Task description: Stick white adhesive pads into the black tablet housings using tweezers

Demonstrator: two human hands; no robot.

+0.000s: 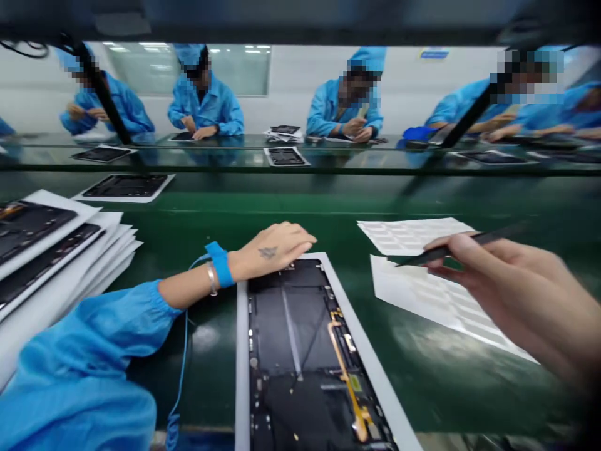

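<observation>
A black device housing (267, 326) on a white backing (241, 376) lies nearest, its far end under the left hand (272, 249), palm down, fingers close together; whether they grip is hidden. Left of that hand stands a stack of backed housings (113, 250). Two label sheets (399, 285) lie by the right hand (516, 282), which pinches dark tweezers (427, 255) between its fingers.

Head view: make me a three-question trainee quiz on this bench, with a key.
1. Which hand holds the dark pointed tool?
2. True or false: the blue strap is around the right wrist.
3. The stack lies (a) left of the nearest open device, (b) right of it, or (c) on top of it?

Key: 1. The right hand. 2. False; the left wrist. 3. a.
</observation>
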